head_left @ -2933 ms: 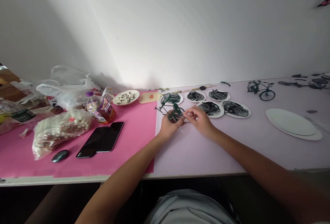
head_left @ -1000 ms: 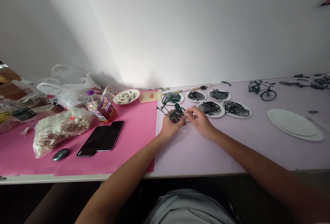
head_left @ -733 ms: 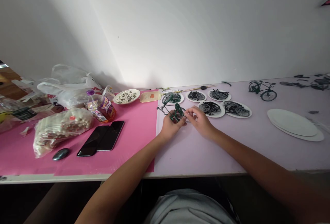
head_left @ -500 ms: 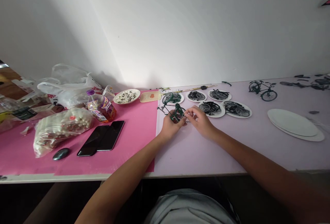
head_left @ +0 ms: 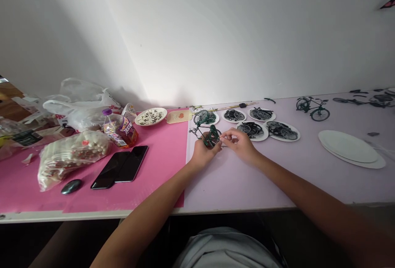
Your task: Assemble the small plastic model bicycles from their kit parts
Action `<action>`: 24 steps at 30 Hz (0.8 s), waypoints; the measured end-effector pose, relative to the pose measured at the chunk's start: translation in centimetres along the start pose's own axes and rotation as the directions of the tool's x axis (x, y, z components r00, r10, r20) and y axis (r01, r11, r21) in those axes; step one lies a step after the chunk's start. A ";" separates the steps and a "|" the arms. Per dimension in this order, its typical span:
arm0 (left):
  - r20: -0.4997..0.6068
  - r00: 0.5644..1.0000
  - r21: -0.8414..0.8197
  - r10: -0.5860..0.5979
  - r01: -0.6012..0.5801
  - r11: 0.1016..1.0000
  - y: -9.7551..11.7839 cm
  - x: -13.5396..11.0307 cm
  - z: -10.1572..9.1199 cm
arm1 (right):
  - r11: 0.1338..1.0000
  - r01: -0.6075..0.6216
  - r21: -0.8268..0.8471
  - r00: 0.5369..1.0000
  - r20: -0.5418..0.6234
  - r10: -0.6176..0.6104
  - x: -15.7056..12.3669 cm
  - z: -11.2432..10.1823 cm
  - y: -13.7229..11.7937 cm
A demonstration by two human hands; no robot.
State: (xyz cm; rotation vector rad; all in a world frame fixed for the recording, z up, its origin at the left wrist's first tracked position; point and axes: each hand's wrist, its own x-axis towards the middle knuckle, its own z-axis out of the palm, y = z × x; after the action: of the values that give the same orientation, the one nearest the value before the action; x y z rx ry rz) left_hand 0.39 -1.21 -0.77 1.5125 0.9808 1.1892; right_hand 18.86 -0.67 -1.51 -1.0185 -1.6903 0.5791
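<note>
A small dark green toy bicycle [head_left: 206, 133] is held just above the lilac table [head_left: 262, 173], near the seam with the pink mat [head_left: 154, 161]. My left hand [head_left: 202, 153] grips it from below and behind, fingers curled round its rear part. My right hand [head_left: 239, 142] is beside it on the right, thumb and fingers pinched at the bicycle's rear end; what they pinch is too small to make out.
Several white plates with bicycle parts [head_left: 267, 126] lie behind my hands. A finished toy bicycle [head_left: 312, 107] stands far right, with stacked empty plates [head_left: 352, 149] in front. On the pink mat lie two phones [head_left: 121, 169], a bottle [head_left: 120, 128], a bowl [head_left: 151, 116] and plastic bags [head_left: 72, 153].
Both hands have stayed on the toy bicycle with only small finger shifts; the view has wobbled slightly.
</note>
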 end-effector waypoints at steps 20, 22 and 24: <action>0.025 1.000 -0.058 -0.001 0.003 0.998 -0.1 0.0 0.1 | 0.997 -0.061 0.046 0.998 -0.009 0.062 -0.1 -0.2 -0.5; 0.033 0.999 -0.063 -0.004 0.006 0.998 -0.1 0.1 0.1 | 1.000 0.011 -0.023 1.000 -0.024 -0.012 -0.1 -0.2 -0.5; 0.037 0.999 -0.062 -0.001 0.003 0.998 -0.1 0.1 0.0 | 0.996 0.058 -0.062 0.998 -0.023 -0.060 0.0 -0.2 -0.5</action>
State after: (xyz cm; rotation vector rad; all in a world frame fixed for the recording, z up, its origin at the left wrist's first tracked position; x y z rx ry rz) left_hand 0.43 -1.05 -0.88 1.4791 0.9132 1.1761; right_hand 18.88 -0.98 -1.07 -1.0113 -1.7195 0.4773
